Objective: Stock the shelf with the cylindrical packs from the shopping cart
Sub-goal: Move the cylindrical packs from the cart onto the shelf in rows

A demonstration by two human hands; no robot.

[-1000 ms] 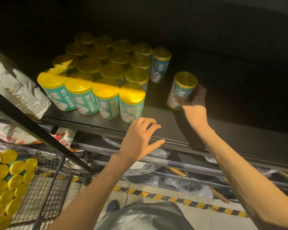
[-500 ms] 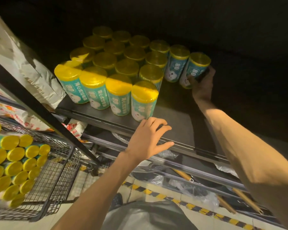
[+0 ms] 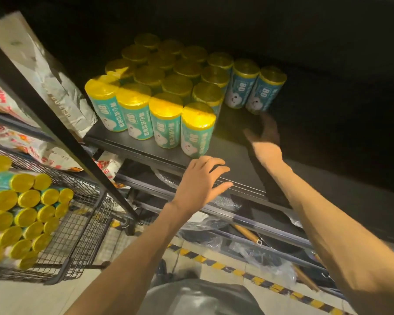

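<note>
Several teal cylindrical packs with yellow tops stand in rows on the dark shelf. The newest pack stands upright at the right end of the back row. My right hand hovers just in front of it, fingers relaxed and empty, partly in shadow. My left hand rests with spread fingers on the shelf's front edge, just below the front-row pack. More packs lie stacked on their sides in the wire shopping cart at the lower left.
A black shelf upright runs diagonally between cart and shelf. White and red bags lie left of the packs. Lower shelves hold plastic-wrapped goods and wooden handles. Yellow-black floor tape runs below. The shelf's right part is dark.
My right hand set the pack down at the right end of the back row, let go and drew back toward me. The left hand stayed on the shelf edge.
</note>
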